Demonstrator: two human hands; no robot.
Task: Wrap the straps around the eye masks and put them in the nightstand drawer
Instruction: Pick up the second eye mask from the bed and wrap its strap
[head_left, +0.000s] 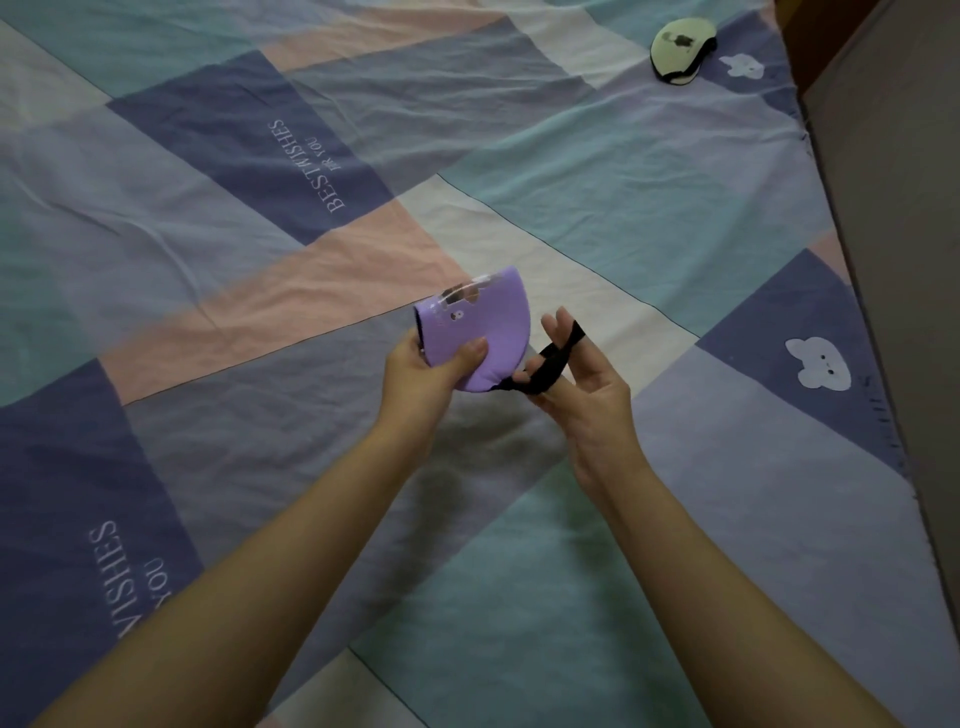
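Observation:
A purple eye mask (485, 325), folded in half, is held above the bed by my left hand (431, 366), thumb on its front. Its black strap (550, 364) stretches out to the right, looped over the fingers of my right hand (582, 379). A second eye mask (681, 48), pale green with a black edge, lies flat on the bed at the far right corner. No nightstand drawer is in view.
A patchwork bedsheet (260, 291) in blue, teal, pink and white covers the bed under my hands. The bed's right edge runs diagonally along a grey floor strip (893, 218). A brown wooden piece (810, 36) stands at the top right.

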